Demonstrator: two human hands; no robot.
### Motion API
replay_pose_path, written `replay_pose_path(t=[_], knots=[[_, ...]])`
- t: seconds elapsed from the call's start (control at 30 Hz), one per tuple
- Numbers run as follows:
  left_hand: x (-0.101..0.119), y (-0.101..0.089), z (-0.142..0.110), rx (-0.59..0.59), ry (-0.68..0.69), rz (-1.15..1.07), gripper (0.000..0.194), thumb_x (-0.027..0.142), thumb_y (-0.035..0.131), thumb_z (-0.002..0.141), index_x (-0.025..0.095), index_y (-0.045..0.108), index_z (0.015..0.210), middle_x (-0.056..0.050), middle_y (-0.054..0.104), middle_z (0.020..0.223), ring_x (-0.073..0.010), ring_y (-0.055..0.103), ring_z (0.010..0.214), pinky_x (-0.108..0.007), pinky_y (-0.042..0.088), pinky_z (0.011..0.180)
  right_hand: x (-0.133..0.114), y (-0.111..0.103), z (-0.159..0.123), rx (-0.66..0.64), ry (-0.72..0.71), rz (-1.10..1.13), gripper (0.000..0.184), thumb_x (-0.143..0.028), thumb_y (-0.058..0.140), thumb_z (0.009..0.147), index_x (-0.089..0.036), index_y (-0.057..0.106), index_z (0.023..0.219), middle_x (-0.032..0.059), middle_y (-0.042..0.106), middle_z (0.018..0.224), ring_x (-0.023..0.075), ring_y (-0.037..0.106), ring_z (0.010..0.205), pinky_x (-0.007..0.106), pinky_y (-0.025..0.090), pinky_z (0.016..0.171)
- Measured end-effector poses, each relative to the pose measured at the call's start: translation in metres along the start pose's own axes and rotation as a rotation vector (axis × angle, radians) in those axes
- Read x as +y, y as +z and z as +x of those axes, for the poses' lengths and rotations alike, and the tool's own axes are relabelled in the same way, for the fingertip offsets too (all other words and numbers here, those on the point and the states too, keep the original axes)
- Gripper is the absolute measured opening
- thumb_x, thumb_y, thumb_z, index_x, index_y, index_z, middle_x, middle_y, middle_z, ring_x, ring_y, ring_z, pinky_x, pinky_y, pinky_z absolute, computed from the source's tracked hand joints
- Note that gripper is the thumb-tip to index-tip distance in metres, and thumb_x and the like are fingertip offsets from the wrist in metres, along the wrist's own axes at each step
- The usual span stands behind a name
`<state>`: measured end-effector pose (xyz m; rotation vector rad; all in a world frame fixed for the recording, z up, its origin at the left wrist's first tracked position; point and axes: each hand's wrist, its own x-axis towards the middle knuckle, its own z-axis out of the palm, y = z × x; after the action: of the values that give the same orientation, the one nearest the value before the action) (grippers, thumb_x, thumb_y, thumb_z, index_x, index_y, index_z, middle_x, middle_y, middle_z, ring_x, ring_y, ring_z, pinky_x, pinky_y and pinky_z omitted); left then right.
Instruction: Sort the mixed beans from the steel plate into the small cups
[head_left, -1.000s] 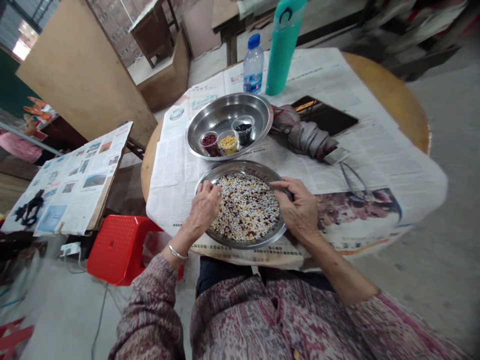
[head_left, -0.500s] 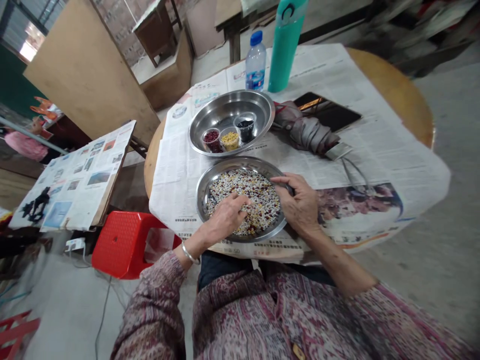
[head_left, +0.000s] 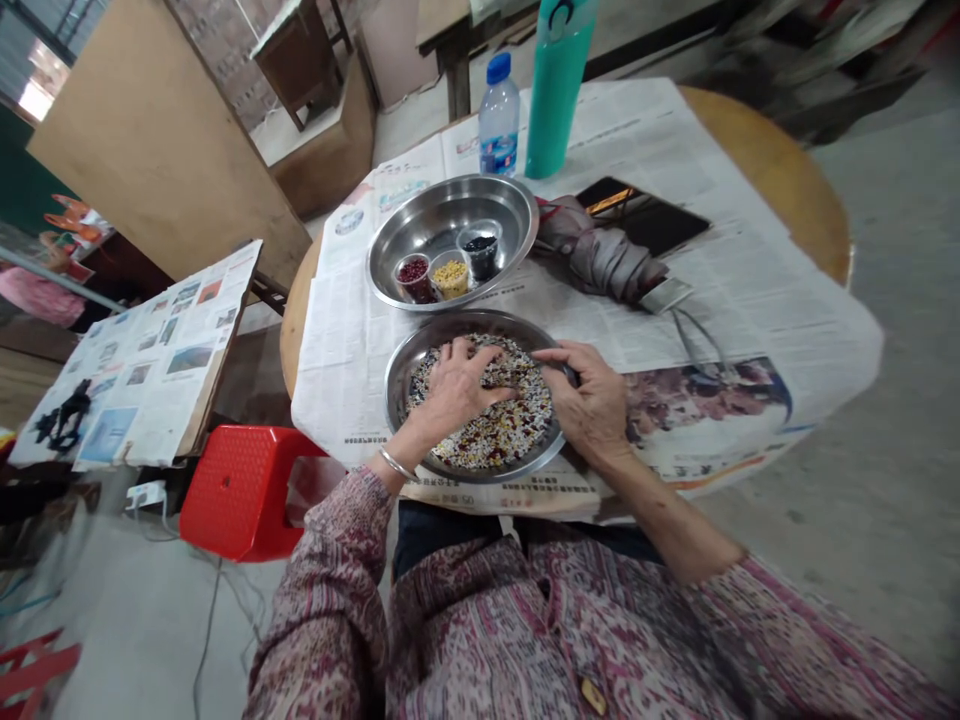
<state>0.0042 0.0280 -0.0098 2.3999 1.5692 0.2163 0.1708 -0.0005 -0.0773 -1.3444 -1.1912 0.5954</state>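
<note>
The open left hand is moving onto the mixed beans; the right hand is gripping the steel plate's rim.

Soft, even indoor light; blurred, warped edges

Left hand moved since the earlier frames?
Yes: the left hand has moved rightward, from the left rim of the steel plate onto the mixed beans in it.

I'm sitting in a plain workroom with a concrete floor, bare brick wall, plywood boards and a newspaper-covered tabletop.
</note>
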Motion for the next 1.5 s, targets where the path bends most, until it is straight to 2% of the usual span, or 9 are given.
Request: replay_pose_path(t=[0.07, 0.17, 0.4, 0.63, 0.8, 0.9, 1.03, 1.2, 1.5], knots=[[0.004, 0.001, -0.005, -0.087, 0.117, -0.092, 0.026, 0.021, 0.066, 0.094, 0.02, 0.067, 0.12, -0.009, 0.061, 0.116, -0.0242, 0.058, 0.115, -0.04, 0.05, 0.105, 0.0, 0.0, 0.0, -0.007, 0.003, -0.002, 0.017, -0.028, 0.059, 0.082, -0.026, 0.075, 0.088, 0.0074, 0.074, 0.108, 0.0258, 0.068, 0.109, 0.046, 0.051, 0.102], [0.006, -0.007, -0.023, -0.17, 0.181, -0.169, 0.027, 0.006, 0.051, 0.095, 0.019, 0.07, 0.108, -0.006, 0.063, 0.102, -0.019, 0.063, 0.104, -0.036, 0.052, 0.102, 0.001, 0.0, 0.0, -0.013, 0.006, -0.006, 0.018, -0.028, 0.059, 0.081, -0.027, 0.075, 0.089, 0.0069, 0.074, 0.109, 0.0259, 0.067, 0.111, 0.047, 0.05, 0.103], [0.011, -0.026, -0.069, -0.354, 0.367, -0.252, 0.023, 0.019, 0.053, 0.101, 0.025, 0.07, 0.115, -0.006, 0.066, 0.118, -0.0173, 0.065, 0.11, -0.033, 0.055, 0.102, 0.001, 0.001, 0.0, 0.002, 0.002, -0.005, 0.018, -0.025, 0.058, 0.08, -0.027, 0.075, 0.088, 0.0064, 0.074, 0.108, 0.0259, 0.068, 0.11, 0.048, 0.051, 0.102], [0.009, -0.003, -0.038, -0.184, 0.286, 0.077, 0.032, 0.011, 0.047, 0.099, 0.024, 0.067, 0.121, -0.008, 0.061, 0.128, -0.0227, 0.058, 0.12, -0.036, 0.056, 0.099, 0.003, -0.001, 0.0, -0.006, -0.002, -0.017, 0.018, -0.025, 0.058, 0.081, -0.027, 0.074, 0.089, 0.0066, 0.074, 0.109, 0.0264, 0.068, 0.11, 0.049, 0.051, 0.102], [-0.018, -0.01, -0.026, 0.059, -0.004, 0.132, 0.032, 0.01, 0.043, 0.099, 0.023, 0.065, 0.12, -0.011, 0.057, 0.129, -0.0237, 0.058, 0.114, -0.037, 0.057, 0.091, 0.001, -0.001, 0.001, -0.011, -0.008, -0.015, 0.018, -0.026, 0.059, 0.082, -0.027, 0.075, 0.089, 0.0062, 0.074, 0.106, 0.0257, 0.068, 0.109, 0.047, 0.051, 0.102], [-0.022, -0.014, -0.025, 0.127, -0.042, 0.168, 0.026, 0.023, 0.054, 0.1, 0.022, 0.063, 0.124, -0.012, 0.056, 0.134, -0.0279, 0.053, 0.122, -0.044, 0.052, 0.101, 0.0, 0.0, 0.001, -0.001, -0.016, -0.006, 0.018, -0.025, 0.059, 0.081, -0.026, 0.075, 0.089, 0.0067, 0.074, 0.106, 0.0258, 0.068, 0.109, 0.047, 0.051, 0.101], [-0.012, -0.009, -0.013, -0.001, 0.068, 0.18, 0.055, 0.043, 0.075, 0.088, 0.024, 0.057, 0.137, -0.013, 0.052, 0.144, -0.0358, 0.047, 0.132, -0.054, 0.046, 0.109, 0.003, 0.0, 0.001, 0.005, -0.016, -0.004, 0.018, -0.024, 0.06, 0.081, -0.027, 0.075, 0.089, 0.0064, 0.074, 0.107, 0.0251, 0.068, 0.108, 0.046, 0.052, 0.101], [-0.004, -0.005, 0.0, -0.163, 0.218, 0.088, 0.024, 0.017, 0.056, 0.096, 0.021, 0.066, 0.117, -0.008, 0.062, 0.117, -0.0239, 0.06, 0.112, -0.041, 0.052, 0.102, 0.006, 0.001, 0.001, 0.018, -0.046, 0.011, 0.018, -0.023, 0.06, 0.08, -0.027, 0.076, 0.088, 0.0054, 0.074, 0.104, 0.0246, 0.069, 0.105, 0.046, 0.053, 0.099], [-0.014, -0.046, -0.066, -0.353, 0.224, 0.007, 0.019, 0.013, 0.052, 0.096, 0.019, 0.068, 0.102, -0.005, 0.065, 0.104, -0.0182, 0.064, 0.1, -0.034, 0.054, 0.097, 0.006, 0.002, 0.0, 0.03, -0.047, 0.016, 0.018, -0.022, 0.06, 0.08, -0.027, 0.076, 0.088, 0.0061, 0.074, 0.105, 0.0249, 0.069, 0.106, 0.046, 0.054, 0.098]])
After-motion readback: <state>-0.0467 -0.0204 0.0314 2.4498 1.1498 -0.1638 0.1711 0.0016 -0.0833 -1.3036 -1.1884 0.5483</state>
